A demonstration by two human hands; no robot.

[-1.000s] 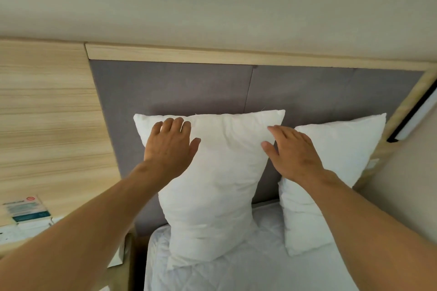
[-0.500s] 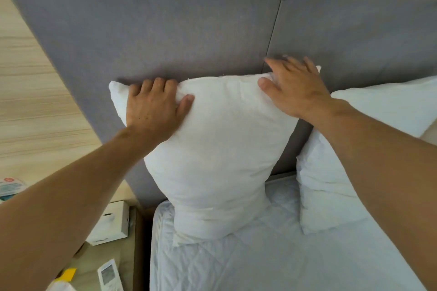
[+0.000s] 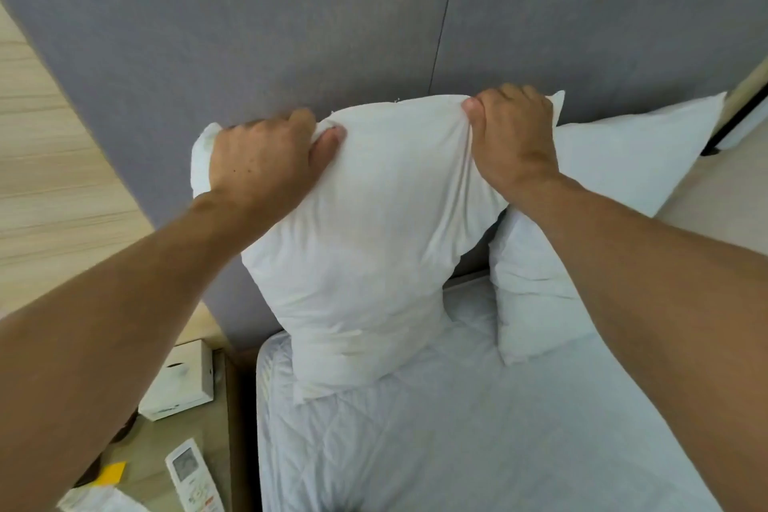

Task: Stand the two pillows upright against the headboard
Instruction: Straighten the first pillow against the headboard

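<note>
A white pillow [image 3: 365,254] stands on end on the mattress, its top against the grey padded headboard [image 3: 257,37]. My left hand [image 3: 262,158] grips its upper left corner, fingers curled over the top edge. My right hand [image 3: 513,133] pinches its upper right corner, bunching the fabric. A second white pillow [image 3: 615,162] leans upright against the headboard to the right, partly hidden behind my right forearm and the first pillow.
The quilted white mattress [image 3: 478,428] fills the lower middle. Left of the bed is a bedside table [image 3: 153,449] with a white box [image 3: 183,382], a remote control [image 3: 193,478] and a yellow note [image 3: 110,472]. Wood panelling [image 3: 45,162] flanks the headboard.
Both hands went from lying flat on the left pillow's top corners to closing on them. The pillow's top has bunched inward and sits a little lower against the headboard.
</note>
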